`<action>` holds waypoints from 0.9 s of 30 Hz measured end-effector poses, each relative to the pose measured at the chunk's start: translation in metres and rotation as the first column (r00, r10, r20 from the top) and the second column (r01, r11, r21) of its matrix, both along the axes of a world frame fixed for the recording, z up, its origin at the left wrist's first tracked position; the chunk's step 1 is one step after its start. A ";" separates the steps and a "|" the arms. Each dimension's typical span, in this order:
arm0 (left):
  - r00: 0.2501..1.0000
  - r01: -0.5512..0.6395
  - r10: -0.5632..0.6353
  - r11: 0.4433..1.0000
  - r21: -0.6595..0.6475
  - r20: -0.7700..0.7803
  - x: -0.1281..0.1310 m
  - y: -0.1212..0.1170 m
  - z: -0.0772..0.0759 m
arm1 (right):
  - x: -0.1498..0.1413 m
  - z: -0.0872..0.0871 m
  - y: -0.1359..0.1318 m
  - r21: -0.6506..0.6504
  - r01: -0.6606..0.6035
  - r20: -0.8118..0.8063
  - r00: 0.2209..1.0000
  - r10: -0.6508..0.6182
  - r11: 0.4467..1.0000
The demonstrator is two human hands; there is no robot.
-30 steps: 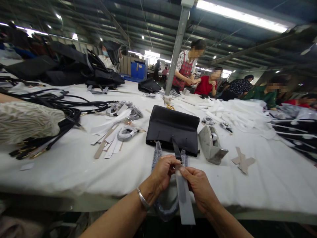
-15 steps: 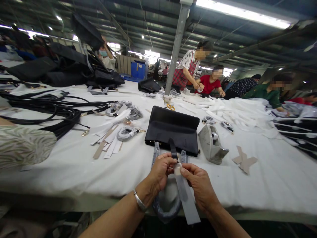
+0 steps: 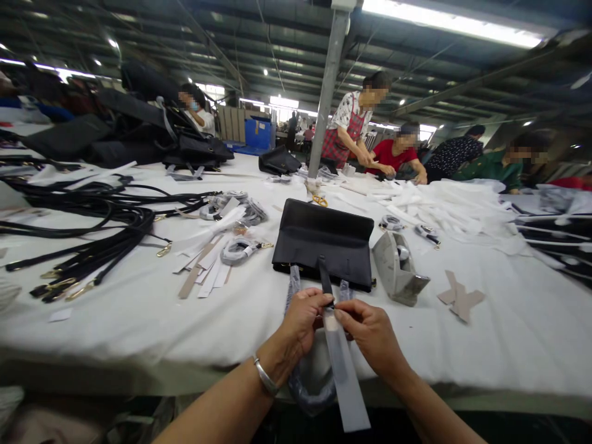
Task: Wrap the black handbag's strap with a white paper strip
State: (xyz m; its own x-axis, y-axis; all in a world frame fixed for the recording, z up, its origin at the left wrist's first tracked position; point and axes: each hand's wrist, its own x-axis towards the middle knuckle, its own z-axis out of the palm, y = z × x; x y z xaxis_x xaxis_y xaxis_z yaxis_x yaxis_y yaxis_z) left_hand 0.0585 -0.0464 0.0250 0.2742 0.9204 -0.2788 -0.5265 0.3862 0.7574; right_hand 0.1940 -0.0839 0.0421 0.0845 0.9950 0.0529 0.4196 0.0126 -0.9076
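Observation:
A black handbag [image 3: 326, 231] lies on the white-covered table straight ahead of me. Its narrow black strap [image 3: 325, 277] runs toward me, and my left hand [image 3: 300, 324] is closed in a pinch on the end of it. With thumb and fingers together, my right hand [image 3: 370, 333] grips the top of a long, pale, translucent strip [image 3: 348, 376], right where strip and strap meet. The strip's lower end hangs past the table edge. Behind my hands, the bag's plastic-wrapped handle [image 3: 312, 401] loops down over that edge. My fingers partly cover the joint.
A grey tape dispenser [image 3: 400, 271] stands right of the bag, near beige card strips [image 3: 460, 296]. To the left lie wrapped coiled straps [image 3: 238, 250], paper strips [image 3: 208, 265] and black straps [image 3: 111, 246] with metal clips. Several people work beyond a grey post [image 3: 327, 92].
The strip's lower end has swung slightly left and down; my hands stay nearly in place. A patterned sleeve at left has mostly withdrawn. At the back, a raised black bag has come down.

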 end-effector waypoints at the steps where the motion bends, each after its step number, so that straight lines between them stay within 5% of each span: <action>1: 1.000 0.000 0.000 1.000 0.000 -0.001 0.000 0.000 0.000 | 0.000 0.000 0.000 0.035 -0.013 0.100 0.995 0.009 0.999; 6: 0.998 -0.017 0.015 1.000 -0.024 -0.058 0.003 0.001 -0.002 | -0.003 -0.005 -0.005 0.256 -0.073 0.473 0.879 -0.059 0.964; 9: 0.996 -0.008 0.006 1.000 -0.023 -0.092 0.002 0.003 -0.001 | -0.005 -0.010 -0.006 0.335 -0.143 0.526 0.849 -0.059 0.931; 11: 0.996 0.026 -0.027 1.000 -0.016 -0.088 0.000 0.003 0.000 | -0.005 -0.010 -0.003 0.253 -0.078 0.398 0.917 -0.031 0.964; 13: 0.997 0.040 -0.040 0.999 -0.009 -0.066 -0.002 0.003 0.001 | -0.003 -0.008 0.002 0.037 -0.020 0.131 0.991 0.015 0.999; 17: 0.999 0.039 -0.039 0.999 -0.002 0.004 -0.007 0.001 0.006 | 0.000 -0.002 0.018 -0.211 -0.040 -0.287 0.958 -0.022 0.977; 21: 0.994 0.107 -0.106 0.994 0.014 -0.008 -0.012 0.001 0.011 | -0.002 0.003 0.044 -0.300 -0.143 -0.398 0.917 0.013 0.943; 27: 0.998 0.057 -0.057 0.994 -0.091 -0.003 -0.022 -0.006 0.017 | -0.016 0.019 0.075 -0.341 -0.267 -0.449 0.889 0.093 0.901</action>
State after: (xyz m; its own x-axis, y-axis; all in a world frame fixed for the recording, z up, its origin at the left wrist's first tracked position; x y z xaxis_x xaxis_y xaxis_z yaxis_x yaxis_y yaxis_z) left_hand 0.0365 -0.0523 0.0423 0.3234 0.8742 -0.3621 -0.4974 0.4826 0.7209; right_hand 0.1783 -0.0090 0.0608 -0.1709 0.9272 -0.3333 0.0310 -0.3331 -0.9424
